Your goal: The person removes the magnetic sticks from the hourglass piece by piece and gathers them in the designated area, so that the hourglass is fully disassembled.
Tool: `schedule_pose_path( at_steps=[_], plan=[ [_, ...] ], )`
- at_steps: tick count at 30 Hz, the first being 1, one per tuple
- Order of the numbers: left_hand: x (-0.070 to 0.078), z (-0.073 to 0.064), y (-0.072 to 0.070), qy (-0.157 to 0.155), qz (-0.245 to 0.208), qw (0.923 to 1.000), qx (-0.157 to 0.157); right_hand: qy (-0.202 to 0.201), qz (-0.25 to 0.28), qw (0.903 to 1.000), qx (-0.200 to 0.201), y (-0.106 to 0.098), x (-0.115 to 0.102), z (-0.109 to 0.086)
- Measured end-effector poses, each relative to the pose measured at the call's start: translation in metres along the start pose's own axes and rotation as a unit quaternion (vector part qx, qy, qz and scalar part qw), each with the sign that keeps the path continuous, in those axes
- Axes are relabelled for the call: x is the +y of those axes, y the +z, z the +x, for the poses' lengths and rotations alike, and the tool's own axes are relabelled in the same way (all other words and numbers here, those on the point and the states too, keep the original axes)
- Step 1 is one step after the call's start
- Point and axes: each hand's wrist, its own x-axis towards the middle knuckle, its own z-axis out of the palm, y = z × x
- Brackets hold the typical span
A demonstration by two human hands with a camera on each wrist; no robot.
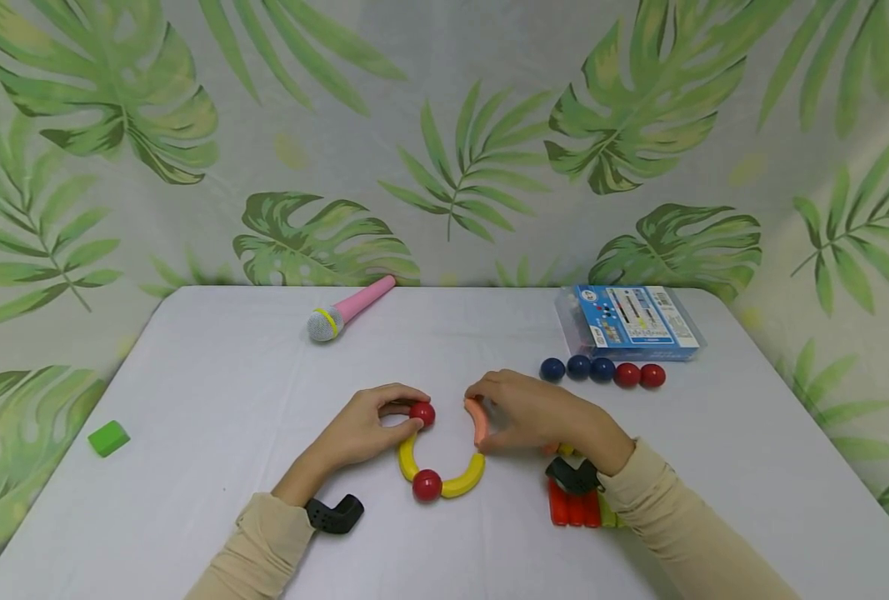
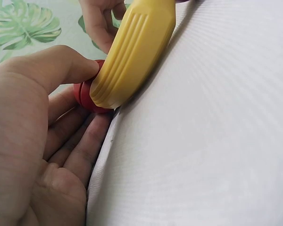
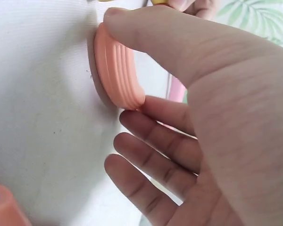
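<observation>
My left hand (image 1: 372, 427) pinches a red ball (image 1: 422, 413) between thumb and fingers, at the upper end of a curved yellow piece (image 1: 407, 458). A second red ball (image 1: 427, 485) sits at the bottom, between that piece and another curved yellow piece (image 1: 463, 477). On the other side my right hand (image 1: 519, 410) grips a curved orange piece (image 1: 477, 422) by its two ends, thumb at the near end. The orange piece's near end is close to the right yellow piece. In the right wrist view, ridges run along the orange piece (image 3: 120, 70).
Red sticks (image 1: 573, 504) and yellow-green ones lie partly hidden under my right wrist. Behind are several blue and red balls (image 1: 602, 370) in a row and a plastic box (image 1: 631, 321). A pink toy microphone (image 1: 350, 308) lies at the back, a green block (image 1: 109, 438) far left.
</observation>
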Motion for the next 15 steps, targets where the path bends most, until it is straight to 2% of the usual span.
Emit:
schedule_pose_path(
  at_steps=[5, 9, 15],
  plan=[
    [-0.0001, -0.0005, -0.0004, -0.005, 0.006, 1.0000, 0.002, 0.009, -0.005, 0.9998, 0.017, -0.0007, -0.0014, -0.0007],
    [-0.0003, -0.0008, -0.0004, -0.009, 0.009, 0.9999, 0.003, 0.001, -0.005, 0.9996, 0.028, -0.0034, -0.0032, -0.0013],
    [-0.0010, 0.0002, 0.0001, -0.006, 0.011, 0.9999, 0.002, -0.017, 0.001, 0.9998, 0.006, -0.0055, -0.0012, -0.0046]
  ],
)
